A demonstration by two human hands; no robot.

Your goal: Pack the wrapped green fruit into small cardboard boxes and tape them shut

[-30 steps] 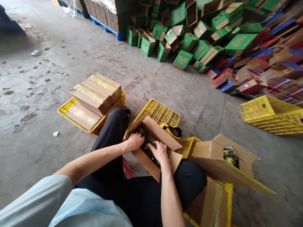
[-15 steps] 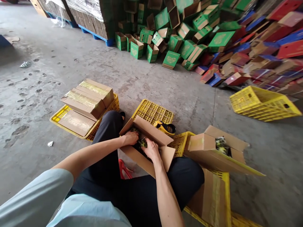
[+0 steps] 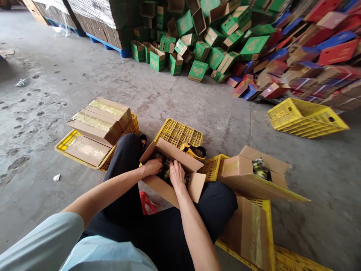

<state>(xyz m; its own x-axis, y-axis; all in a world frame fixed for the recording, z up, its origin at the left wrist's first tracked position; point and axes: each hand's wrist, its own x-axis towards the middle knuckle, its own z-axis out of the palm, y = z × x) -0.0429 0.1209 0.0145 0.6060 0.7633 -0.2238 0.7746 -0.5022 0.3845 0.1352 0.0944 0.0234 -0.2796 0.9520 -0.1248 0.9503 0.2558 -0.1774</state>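
Note:
An open cardboard box (image 3: 163, 190) rests across my lap, its flaps spread outward. Inside lie dark, yellow-green items (image 3: 166, 171) in what looks like clear wrapping; their kind is too small to tell. My left hand (image 3: 152, 166) reaches over the box's left end, fingers extended onto the items, tips partly hidden. Beside it my right hand (image 3: 176, 174) lies over the contents with its fingers stretched out. Just beyond the box, a yellow tape dispenser (image 3: 193, 150) sits on an upturned yellow crate (image 3: 180, 131).
Taped cartons (image 3: 96, 124) fill a yellow crate (image 3: 64, 146) at left. At right, another open box (image 3: 248, 182) holds similar items, near a taped carton (image 3: 251, 229). A red stool (image 3: 147, 203) shows below me. Green boxes (image 3: 197, 69) and a tilted yellow crate (image 3: 307, 118) lie farther off.
My right hand has shifted up and flattened over the contents, where its fingers were curled around a yellow-green item. My left hand stays at the box's left end. The view has shifted slightly.

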